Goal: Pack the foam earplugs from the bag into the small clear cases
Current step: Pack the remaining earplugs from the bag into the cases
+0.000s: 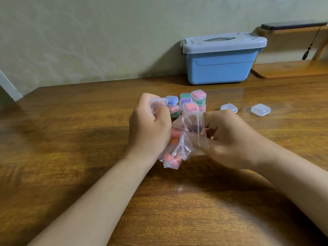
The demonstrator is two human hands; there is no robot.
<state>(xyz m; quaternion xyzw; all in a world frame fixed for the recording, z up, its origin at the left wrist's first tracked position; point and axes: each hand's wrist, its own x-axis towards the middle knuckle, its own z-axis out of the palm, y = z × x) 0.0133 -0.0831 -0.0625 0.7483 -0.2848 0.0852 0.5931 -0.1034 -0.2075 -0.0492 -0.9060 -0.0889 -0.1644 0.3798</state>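
My left hand (pixel 150 125) grips a small clear case (pixel 158 103) with its fingers curled round it, held above the table. My right hand (pixel 229 137) pinches the clear plastic bag (pixel 184 139), which hangs crumpled between both hands. Several orange-pink foam earplugs (pixel 171 158) lie in the bag's bottom. Just behind the hands stands a cluster of filled cases (pixel 188 103) holding blue, purple, green and pink earplugs, some stacked.
Two shut empty clear cases (pixel 229 107) (pixel 260 109) lie to the right on the wooden table (pixel 71 139). A blue lidded storage box (pixel 221 59) stands against the wall at the back. A wooden shelf stand (pixel 292 68) sits at far right.
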